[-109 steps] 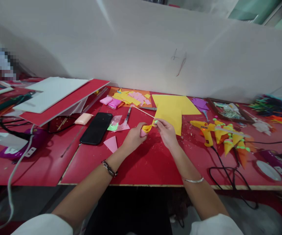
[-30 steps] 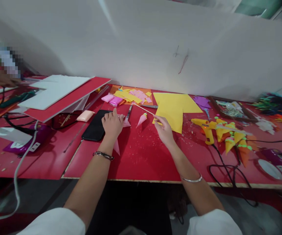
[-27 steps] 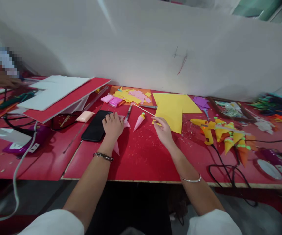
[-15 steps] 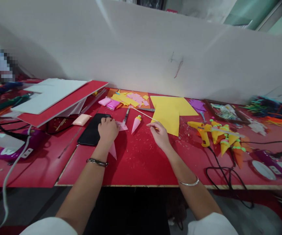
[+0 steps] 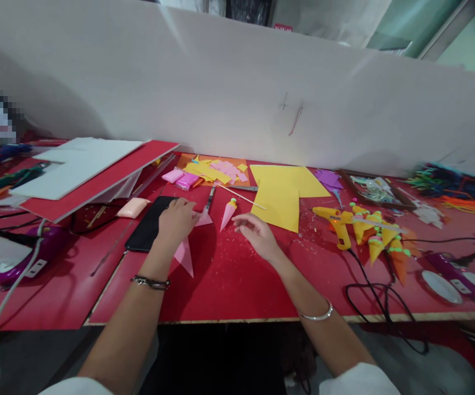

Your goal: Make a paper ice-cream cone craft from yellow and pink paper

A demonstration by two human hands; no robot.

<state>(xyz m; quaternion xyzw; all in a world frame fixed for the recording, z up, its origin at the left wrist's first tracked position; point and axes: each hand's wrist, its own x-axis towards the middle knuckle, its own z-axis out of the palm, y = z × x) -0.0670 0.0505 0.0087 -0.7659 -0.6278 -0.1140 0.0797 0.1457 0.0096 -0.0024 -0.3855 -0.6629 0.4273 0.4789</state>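
My left hand [image 5: 177,219] is over the right edge of a black tablet-like slab [image 5: 142,227], fingers apart and nothing visible in them. Pink paper [image 5: 185,258] shows beneath and below it, and a pen or cutter [image 5: 211,198] lies on another pink piece. Just right of a small pink cone with a yellow top [image 5: 228,214], my right hand [image 5: 256,233] hovers with loosely curved, parted fingers and holds nothing. A thin pale stick [image 5: 241,196] lies behind it, its right end on the yellow sheet [image 5: 280,203].
A yellow glue gun [image 5: 338,222], its black cable and yellow cones [image 5: 375,247] lie at the right. White and red boards [image 5: 84,170] lean at the left. Paper scraps [image 5: 221,171], a clay pack [image 5: 133,207] and a tray [image 5: 397,203] are farther back.
My right hand has moved left toward the small cone, leaving the stick, which now rests on the yellow sheet. My left hand stays over the slab's edge. The view has shifted slightly.
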